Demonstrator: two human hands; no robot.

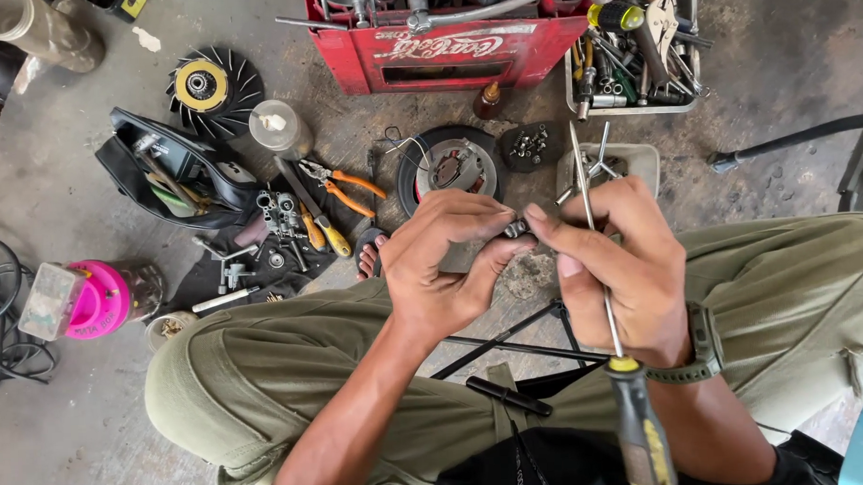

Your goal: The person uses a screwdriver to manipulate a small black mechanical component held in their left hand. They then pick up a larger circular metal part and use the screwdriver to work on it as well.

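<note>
My left hand [444,261] and my right hand [612,265] meet above my knees, pinching a small dark metal part [516,229] between their fingertips. My right hand also grips a long screwdriver [601,294] against the palm; its thin steel shaft points up and away, and its black and yellow handle [641,434] hangs down over my wrist. A watch with an olive strap [703,346] sits on my right wrist. I sit with olive trousers [264,373] spread wide over the concrete floor.
On the floor ahead lie a round brake plate [453,165], orange-handled pliers [348,190], a yellow-handled screwdriver [318,223], small carburetor parts [279,214], a black plastic cover [176,175] and a black fan wheel [208,88]. A red crate [444,51] and a tool tray [635,54] stand behind. A pink jar [94,297] is at left.
</note>
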